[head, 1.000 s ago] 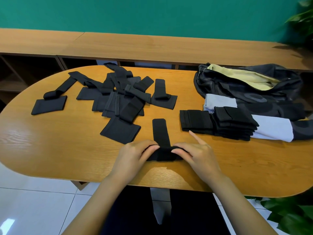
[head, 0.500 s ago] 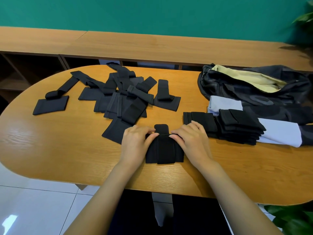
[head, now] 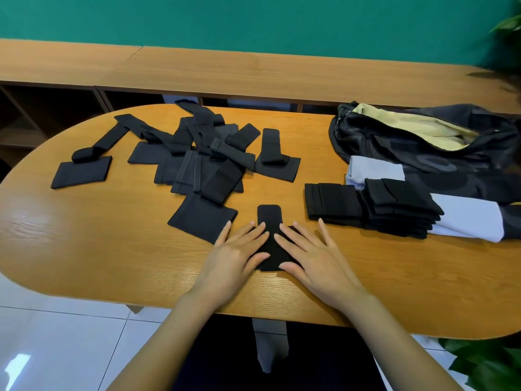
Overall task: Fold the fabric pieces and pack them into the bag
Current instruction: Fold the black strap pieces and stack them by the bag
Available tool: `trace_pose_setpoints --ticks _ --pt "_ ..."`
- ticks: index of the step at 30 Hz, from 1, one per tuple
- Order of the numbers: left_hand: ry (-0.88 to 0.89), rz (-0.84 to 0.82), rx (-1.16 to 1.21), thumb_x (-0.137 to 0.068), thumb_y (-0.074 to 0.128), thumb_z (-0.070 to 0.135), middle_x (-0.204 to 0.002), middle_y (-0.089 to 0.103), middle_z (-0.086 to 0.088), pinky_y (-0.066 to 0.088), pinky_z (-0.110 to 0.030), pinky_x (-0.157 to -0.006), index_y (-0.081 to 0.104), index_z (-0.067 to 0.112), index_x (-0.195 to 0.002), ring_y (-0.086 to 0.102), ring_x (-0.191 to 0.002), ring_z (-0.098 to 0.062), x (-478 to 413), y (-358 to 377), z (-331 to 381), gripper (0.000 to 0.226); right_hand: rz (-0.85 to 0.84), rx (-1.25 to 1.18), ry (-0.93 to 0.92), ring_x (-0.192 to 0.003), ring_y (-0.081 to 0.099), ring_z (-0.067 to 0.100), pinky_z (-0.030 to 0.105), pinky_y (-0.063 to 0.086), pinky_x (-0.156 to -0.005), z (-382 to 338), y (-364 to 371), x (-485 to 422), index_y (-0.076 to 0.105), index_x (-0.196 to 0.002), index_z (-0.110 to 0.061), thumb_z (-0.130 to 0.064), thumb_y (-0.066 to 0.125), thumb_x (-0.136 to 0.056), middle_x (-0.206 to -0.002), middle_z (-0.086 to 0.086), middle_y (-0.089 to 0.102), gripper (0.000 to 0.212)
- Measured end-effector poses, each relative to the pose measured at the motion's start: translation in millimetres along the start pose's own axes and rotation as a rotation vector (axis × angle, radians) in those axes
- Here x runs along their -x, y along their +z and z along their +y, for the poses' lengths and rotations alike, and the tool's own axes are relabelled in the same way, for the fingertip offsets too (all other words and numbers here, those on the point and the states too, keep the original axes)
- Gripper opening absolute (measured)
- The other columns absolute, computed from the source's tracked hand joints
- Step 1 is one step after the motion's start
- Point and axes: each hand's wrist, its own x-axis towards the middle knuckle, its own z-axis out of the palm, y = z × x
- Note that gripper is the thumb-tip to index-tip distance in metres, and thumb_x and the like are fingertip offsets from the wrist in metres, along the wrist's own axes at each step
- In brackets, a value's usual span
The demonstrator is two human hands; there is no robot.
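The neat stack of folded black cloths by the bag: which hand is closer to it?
The right hand. It lies flat just in front of the folded stack, fingertips a short gap away. The left hand lies beyond the black piece both hands press, farther from the stack.

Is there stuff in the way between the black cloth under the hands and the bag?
Yes. The stack of folded black pieces lies on the table between the black cloth and the bag. A light grey cloth lies in front of the bag too. The cloth would have to go over them.
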Motion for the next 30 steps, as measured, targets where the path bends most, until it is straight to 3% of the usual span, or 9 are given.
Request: trace_pose_setpoints --ticks 6,10,15,23,30 --pt "0.038 -0.092 0.001 -0.092 0.023 0.071 -0.156 0.025 0.013 -0.004 -0.037 -0.123 0.037 0.024 -0.149 0.013 -0.147 -0.001 3.1 -6.2 -0.2 0.075 0.006 -0.007 -0.044 -0.148 0.018 0.014 0.051 -0.001 -0.118 2.0 -3.4 1.5 0.032 -0.151 -0.030 -0.072 0.016 -0.096 -0.158 -0.006 0.027 0.071" --pt "0.064 -0.113 -0.008 -0.089 0.029 0.074 -0.156 0.023 0.015 -0.010 -0.034 -0.121 0.034 0.027 -0.150 0.011 -0.147 0.001 8.7 -7.6 -1.6 0.077 0.009 0.013 -0.063 -0.146 0.025 0.014 0.050 0.000 -0.118 2.3 -3.8 3.5 0.036 -0.150 -0.031 -0.073 0.016 -0.095 -0.156 -0.006 0.032 0.072" --pt "0.080 -0.043 -0.020 -0.096 0.028 0.064 -0.152 0.038 0.010 -0.001 -0.036 -0.123 0.045 0.025 -0.144 0.027 -0.143 -0.002 8.1 -7.3 -0.4 0.064 0.057 0.018 -0.077 -0.141 0.037 0.015 0.050 0.003 -0.117 -0.6 -6.5 3.2 0.045 -0.144 -0.030 -0.071 0.022 -0.095 -0.150 -0.005 0.043 0.069" --pt "0.103 -0.053 -0.021 -0.090 0.032 0.073 -0.153 0.034 0.011 -0.002 -0.039 -0.122 0.043 0.027 -0.145 0.022 -0.144 -0.002 9.4 -8.4 -1.7 0.073 0.082 0.042 -0.088 -0.135 0.045 0.016 0.050 0.008 -0.117 0.0 -4.2 2.1 0.051 -0.139 -0.029 -0.065 0.023 -0.097 -0.145 -0.004 0.049 0.062" --pt "0.132 -0.021 -0.018 -0.094 0.036 0.065 -0.148 0.043 0.006 0.001 -0.035 -0.122 0.052 0.026 -0.139 0.032 -0.142 -0.007 10.6 -8.1 -1.3 0.062 0.118 0.003 -0.075 -0.137 0.043 0.016 0.049 0.009 -0.117 0.1 -1.1 3.7 0.053 -0.138 -0.027 -0.062 0.023 -0.099 -0.146 -0.005 0.049 0.060"
